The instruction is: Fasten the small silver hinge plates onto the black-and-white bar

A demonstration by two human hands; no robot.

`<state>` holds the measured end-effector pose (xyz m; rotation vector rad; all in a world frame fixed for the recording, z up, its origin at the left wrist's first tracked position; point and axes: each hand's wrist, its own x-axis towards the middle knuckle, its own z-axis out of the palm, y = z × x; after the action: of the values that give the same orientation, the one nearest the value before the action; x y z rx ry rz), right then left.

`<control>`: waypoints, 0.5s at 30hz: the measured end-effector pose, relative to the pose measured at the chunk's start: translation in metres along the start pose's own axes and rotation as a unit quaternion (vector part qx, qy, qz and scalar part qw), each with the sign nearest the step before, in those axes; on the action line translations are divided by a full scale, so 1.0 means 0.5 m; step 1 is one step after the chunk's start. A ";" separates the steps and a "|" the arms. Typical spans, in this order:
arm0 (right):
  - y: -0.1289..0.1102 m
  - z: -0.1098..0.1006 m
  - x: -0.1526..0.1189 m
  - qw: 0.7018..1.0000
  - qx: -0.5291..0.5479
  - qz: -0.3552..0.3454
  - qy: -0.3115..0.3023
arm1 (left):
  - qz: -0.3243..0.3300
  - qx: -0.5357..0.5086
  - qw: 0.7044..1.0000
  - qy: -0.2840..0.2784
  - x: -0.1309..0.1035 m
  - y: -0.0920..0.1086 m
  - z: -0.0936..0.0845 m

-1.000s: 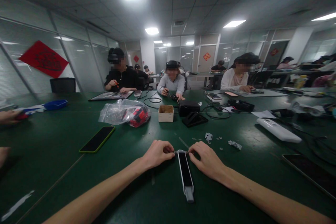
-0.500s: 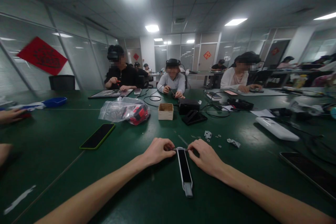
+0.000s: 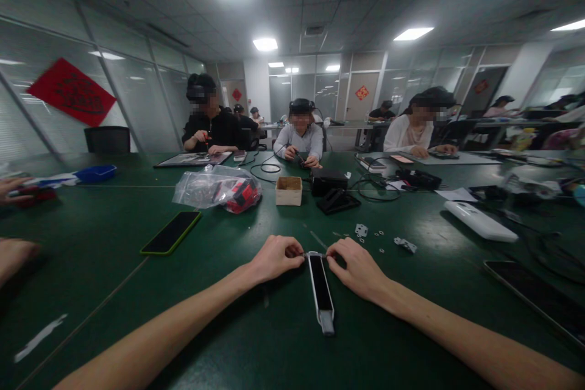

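Note:
A slim white device with a long black face (image 3: pixel 322 283) lies on the green table in front of me, its grey end toward me. At its far end, my left hand (image 3: pixel 280 256) is closed in a pinch at the left side. My right hand (image 3: pixel 350 259) pinches at the right side of that same end. Tiny thin bits show at the fingertips of both hands, too small to name. Beyond my right hand lie a small metal plate (image 3: pixel 361 230), several little rings and another crumpled-looking metal piece (image 3: pixel 405 245).
A green-edged phone (image 3: pixel 170 233) lies left, with a plastic bag (image 3: pixel 196 187) holding something red behind it. A small open box (image 3: pixel 289 191) and a black stand (image 3: pixel 337 201) are ahead. Right are a white case (image 3: pixel 479 221) and a dark tablet (image 3: pixel 539 292). Co-workers sit around.
My hands keep their pinch at the far end of the device, with hardly any movement. The view has tilted slightly. At the left edge, another person's near hand has come further into view.

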<state>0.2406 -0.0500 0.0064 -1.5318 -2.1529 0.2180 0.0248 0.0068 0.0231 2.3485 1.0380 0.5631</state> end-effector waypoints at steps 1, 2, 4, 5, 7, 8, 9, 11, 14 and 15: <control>0.001 0.001 0.000 1.000 0.000 -0.001 0.002 | -0.001 -0.002 1.000 0.000 0.000 0.000 0.000; 0.001 0.002 0.000 1.000 0.000 -0.002 0.003 | -0.002 -0.002 1.000 0.001 0.000 0.001 0.001; 0.004 0.004 0.000 1.000 -0.001 -0.008 0.008 | -0.007 -0.002 1.000 0.002 -0.001 0.003 0.001; 0.005 0.005 0.000 1.000 -0.002 -0.011 0.010 | -0.010 -0.002 1.000 0.003 -0.001 0.005 0.001; 0.008 0.008 0.001 1.000 -0.005 -0.017 0.016 | -0.013 -0.005 1.000 0.002 -0.001 0.008 0.000; 0.009 0.009 0.001 1.000 -0.007 -0.019 0.018 | -0.013 -0.006 1.000 0.002 -0.002 0.010 -0.001; 0.010 0.010 0.001 1.000 -0.009 -0.020 0.020 | -0.014 -0.005 1.000 0.002 -0.002 0.011 -0.002; 0.011 0.011 0.001 0.999 -0.011 -0.022 0.021 | -0.018 -0.001 1.000 0.000 -0.003 0.014 -0.004; 0.009 0.009 0.001 1.000 -0.009 -0.018 0.017 | -0.023 0.000 1.000 -0.007 -0.002 0.014 -0.006; 0.008 0.008 0.001 1.000 -0.009 -0.015 0.014 | -0.023 0.000 1.000 -0.008 -0.002 0.014 -0.006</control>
<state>0.2419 -0.0477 0.0015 -1.5014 -2.1601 0.1655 0.0261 0.0029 0.0295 2.3186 1.0817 0.5257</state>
